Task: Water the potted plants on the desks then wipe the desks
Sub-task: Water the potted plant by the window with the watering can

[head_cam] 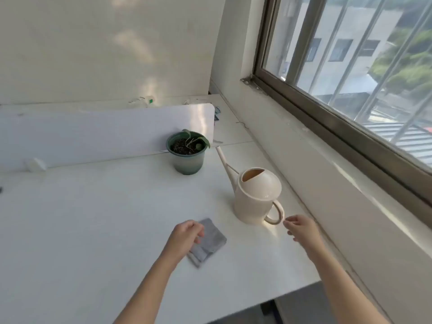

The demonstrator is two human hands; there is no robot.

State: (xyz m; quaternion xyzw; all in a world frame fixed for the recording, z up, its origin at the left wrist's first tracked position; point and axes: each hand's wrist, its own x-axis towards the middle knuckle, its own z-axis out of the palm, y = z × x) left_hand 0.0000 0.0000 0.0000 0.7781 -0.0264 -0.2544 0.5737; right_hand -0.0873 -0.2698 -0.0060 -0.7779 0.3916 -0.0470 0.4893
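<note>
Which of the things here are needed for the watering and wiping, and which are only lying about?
Needed: cream plastic watering can; green pot with small plant; folded grey cloth; white desk.
Lying about: white divider panel; small white object, far left.

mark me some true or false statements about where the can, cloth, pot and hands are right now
1. The watering can stands upright on the desk. True.
2. Its spout points away from the potted plant. False: the spout points toward the pot.
3. The grey cloth lies folded on the desk, partly under the left hand. True.
4. The right hand is lifting the potted plant. False: it is by the can's handle; the pot stands on the desk, further back.
</note>
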